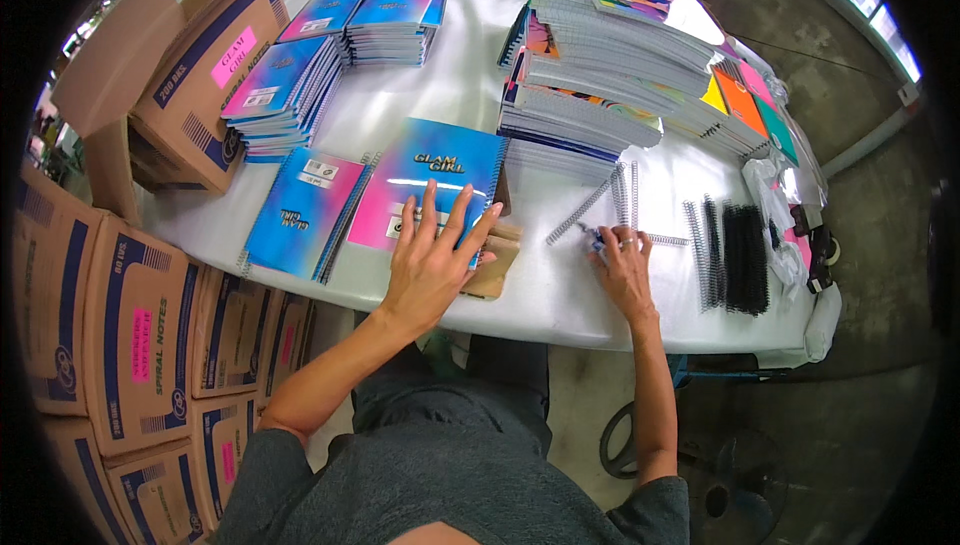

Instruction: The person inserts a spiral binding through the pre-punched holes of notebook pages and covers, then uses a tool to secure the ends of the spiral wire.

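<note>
My left hand (pixel 428 263) lies with its fingers spread on a blue and pink spiral notebook (pixel 450 145) near the table's front edge. A piece of brown cardboard (pixel 492 273) shows from under that notebook's right side. My right hand (pixel 625 273) has its fingers closed at a small dark blue and metallic thing, too small and covered to name. Just beyond those fingers lie several loose wire spirals (pixel 585 205). To the left of the notebook rests a small pile of similar notebooks (pixel 305 210).
Stacks of blue and pink notebooks (pixel 395 30) stand at the far left beside an open carton (pixel 205 95). Tall notebook stacks (pixel 600 75) rise at the back. Black spirals (pixel 745 260) lie on the right. Closed cartons (pixel 140 345) are piled left of the table; a fan (pixel 720 495) is below right.
</note>
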Action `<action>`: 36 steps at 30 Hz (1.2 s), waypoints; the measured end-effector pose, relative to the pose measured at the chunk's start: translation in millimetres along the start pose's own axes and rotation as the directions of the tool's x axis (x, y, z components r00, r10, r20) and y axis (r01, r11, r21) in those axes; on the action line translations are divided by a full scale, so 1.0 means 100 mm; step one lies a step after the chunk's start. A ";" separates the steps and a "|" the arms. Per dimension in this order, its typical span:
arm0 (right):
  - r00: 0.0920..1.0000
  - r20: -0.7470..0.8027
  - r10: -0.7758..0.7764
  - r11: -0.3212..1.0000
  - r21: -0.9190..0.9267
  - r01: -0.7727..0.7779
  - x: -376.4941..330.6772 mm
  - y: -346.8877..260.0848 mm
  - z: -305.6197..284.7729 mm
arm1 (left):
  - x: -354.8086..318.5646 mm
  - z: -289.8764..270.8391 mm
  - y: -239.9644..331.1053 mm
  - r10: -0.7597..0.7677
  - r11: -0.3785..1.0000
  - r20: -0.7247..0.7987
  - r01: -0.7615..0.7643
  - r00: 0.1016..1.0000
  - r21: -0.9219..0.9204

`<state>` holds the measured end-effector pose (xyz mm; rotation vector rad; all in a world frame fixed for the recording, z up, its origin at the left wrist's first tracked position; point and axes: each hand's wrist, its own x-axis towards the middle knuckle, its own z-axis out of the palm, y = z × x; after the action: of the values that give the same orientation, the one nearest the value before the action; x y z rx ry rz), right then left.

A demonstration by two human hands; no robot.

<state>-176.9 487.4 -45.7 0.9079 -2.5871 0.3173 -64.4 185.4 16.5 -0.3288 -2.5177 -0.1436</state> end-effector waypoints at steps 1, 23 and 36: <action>0.999 -0.043 0.022 1.000 -0.019 -0.023 0.01 0.13 -0.01 | 0.02 0.00 0.02 0.002 1.000 -0.005 -0.002 1.000 -0.006; 1.000 0.015 0.015 0.974 0.226 -0.018 0.20 -1.36 -0.54 | 0.05 0.00 0.04 -0.069 0.997 -0.011 0.069 0.998 -0.016; 1.000 0.021 -0.014 0.986 0.166 0.010 0.26 -1.38 -0.57 | 0.04 -0.03 0.03 -0.073 0.997 0.022 0.074 0.997 -0.038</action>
<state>-92.1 386.1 28.4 0.9882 -2.6039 0.5287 -64.9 188.6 21.2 -0.2539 -2.5513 -0.2194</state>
